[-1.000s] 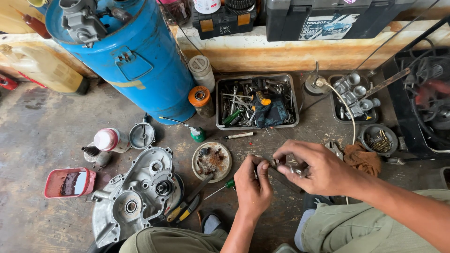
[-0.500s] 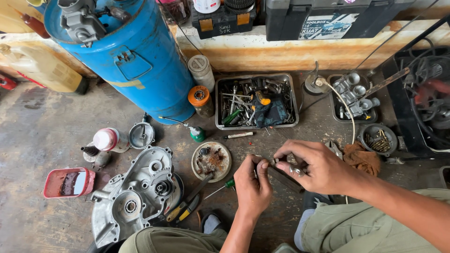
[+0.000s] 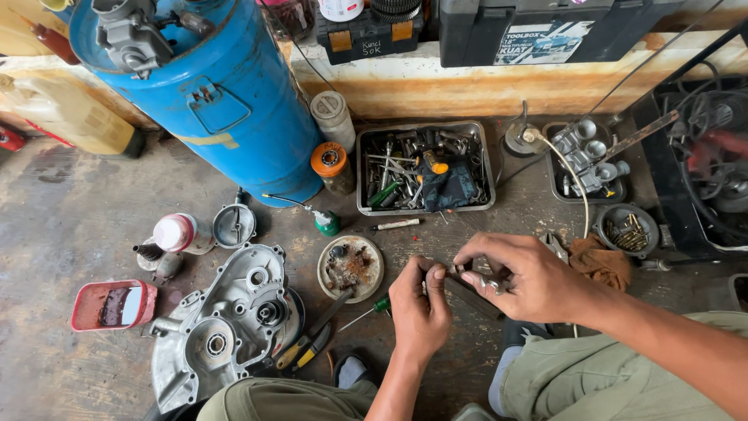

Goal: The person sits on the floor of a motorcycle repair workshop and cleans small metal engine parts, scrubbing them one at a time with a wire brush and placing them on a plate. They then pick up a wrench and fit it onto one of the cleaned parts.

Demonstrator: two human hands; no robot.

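Small metal part (image 3: 477, 279) pinched btwn my left hand (image 3: 419, 308) & right hand (image 3: 523, 279): stiff, light, prob greasy, so I grip its ends tight.

The small dark metal part (image 3: 467, 282) pinched between the left hand (image 3: 419, 308) and the right hand (image 3: 530, 277) is mostly covered by fingers, so its shape cannot be told. The big blue steel drum (image 3: 226, 101) is cut off by the top edge, as are the black plastic toolbox (image 3: 545, 31) and the yellow plastic jug (image 3: 70, 117) at the left edge. The grey cast engine cover (image 3: 226, 327) loses its lower corner behind the person's knee. Contents of the shallow grey metal tray (image 3: 425, 168) are a tangle too small to sort, and the round rusty tin lid (image 3: 351, 267) holds bits too tiny to identify.
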